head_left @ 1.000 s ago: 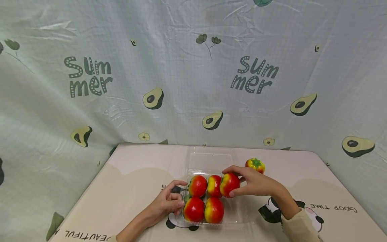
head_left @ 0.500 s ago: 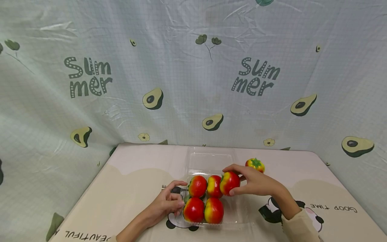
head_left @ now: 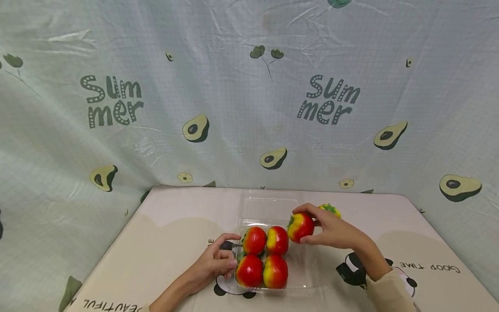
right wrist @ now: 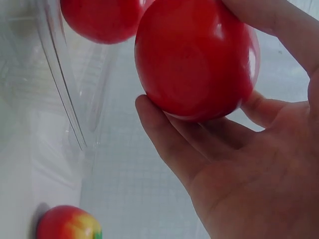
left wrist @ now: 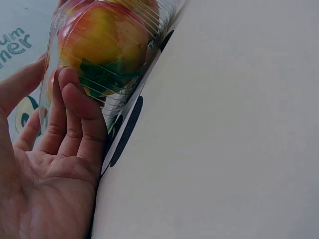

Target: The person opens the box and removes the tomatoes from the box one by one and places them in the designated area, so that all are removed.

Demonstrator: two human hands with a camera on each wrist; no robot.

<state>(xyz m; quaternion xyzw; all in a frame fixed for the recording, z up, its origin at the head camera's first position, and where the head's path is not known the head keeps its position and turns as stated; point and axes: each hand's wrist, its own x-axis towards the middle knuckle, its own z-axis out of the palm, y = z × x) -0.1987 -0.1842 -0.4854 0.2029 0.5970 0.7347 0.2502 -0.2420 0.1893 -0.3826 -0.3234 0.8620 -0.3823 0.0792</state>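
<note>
While red-yellow fruit (head_left: 301, 227) is grasped by fingers and thumb of right hand (head_left: 328, 230) near far right corner of clear container (head_left: 299, 275), container's left side is touched by left hand (head_left: 212, 263), fingers loosely bent; four similar fruits (head_left: 250, 271) are seated inside; open lid (head_left: 270, 209) is laid beyond; another fruit (head_left: 332, 209) is partly hidden behind right hand.

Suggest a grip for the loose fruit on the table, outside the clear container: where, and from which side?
I'd pinch the loose fruit by opposite rounded sides, below its green leafy cap, coming from above. It looks roughly round, with the cap tilted up. The right hand partly hides it in the head view and grips another fruit.
</note>
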